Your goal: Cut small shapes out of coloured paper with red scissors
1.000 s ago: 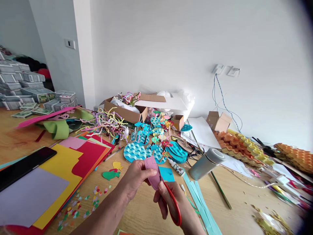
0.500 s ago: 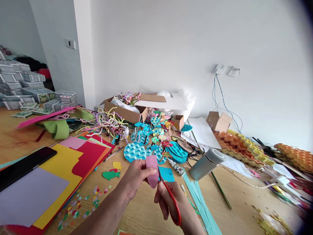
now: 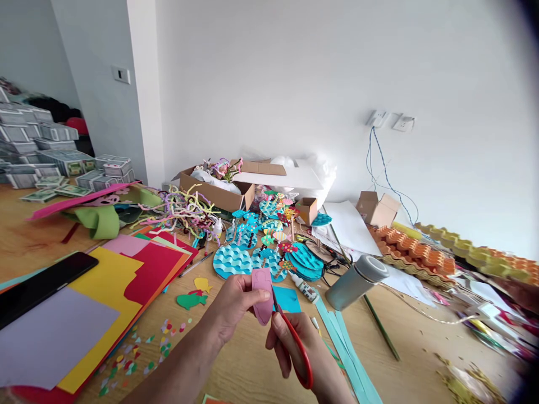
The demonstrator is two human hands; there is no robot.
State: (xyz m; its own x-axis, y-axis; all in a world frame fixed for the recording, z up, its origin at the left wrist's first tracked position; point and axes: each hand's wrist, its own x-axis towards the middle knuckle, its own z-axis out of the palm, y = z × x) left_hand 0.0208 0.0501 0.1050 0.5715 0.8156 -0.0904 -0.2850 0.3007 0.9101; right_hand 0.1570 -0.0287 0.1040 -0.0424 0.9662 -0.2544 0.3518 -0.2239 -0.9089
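A small piece of pink paper (image 3: 263, 311) with faint outlines drawn on it is pinched between the thumb and fingers of my left hand (image 3: 236, 306). My right hand (image 3: 305, 336) grips a pair of red-handled scissors (image 3: 304, 359), whose dark blades point up along the paper's right edge. How far apart the blades are, I cannot tell. Left of my hands lie a green paper fish (image 3: 190, 301) and a yellow paper fish (image 3: 202, 284). Just behind the scissors rests a blue paper square (image 3: 290, 300).
Coloured paper sheets (image 3: 105, 280) and a black phone (image 3: 46, 286) lie at left, with paper confetti (image 3: 135, 359) beside them. A grey bottle (image 3: 356, 283), a glue bottle (image 3: 304, 289) and pale blue strips (image 3: 345, 348) are at right. Pipe cleaners (image 3: 181, 210) and boxes (image 3: 219, 193) stand behind.
Almost nothing differs. The pink paper and both hands stay in practically the same place, with the scissors still at the paper's right edge.
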